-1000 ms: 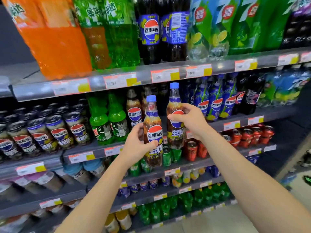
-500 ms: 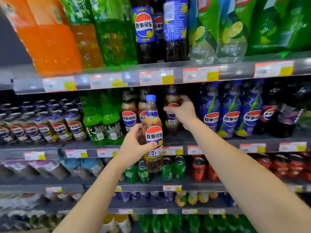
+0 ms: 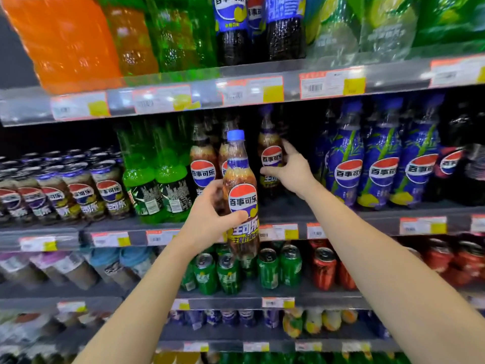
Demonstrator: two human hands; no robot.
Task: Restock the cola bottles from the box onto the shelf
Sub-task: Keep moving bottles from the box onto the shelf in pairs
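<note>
Head view, only one. Left hand point(image 3: 207, 219) wrapped round the middle of a cola bottle point(image 3: 242, 198), fingers closed on the label, thumb across the front. Bottle upright, blue cap up, held in the air in front of the shelf point(image 3: 367, 214) edge, not resting on it; its base hangs over the price tag strip and the green cans point(image 3: 267, 269) one level down.

Right hand point(image 3: 291, 169) reaches further in, onto the shelf. Fingers curled loosely round the side of a second cola bottle point(image 3: 270, 158), thumb under the logo, fingertips at its right side. That bottle stands upright in the shelf row, cap in shadow just under the shelf above. Whether its base is fully down on the shelf, cannot tell, dark there.

Just left of the second bottle, more of the same cola bottles point(image 3: 203, 169) stand in the row, partly behind the held one. Left of those, green bottles point(image 3: 157, 179); further left, tilted cola cans point(image 3: 78, 193). Right of the right hand, blue-wrapped bottles point(image 3: 380, 169). Red cans point(image 3: 324, 266) sit below the right forearm. Top shelf carries big orange, green and dark bottles, blurred.
</note>
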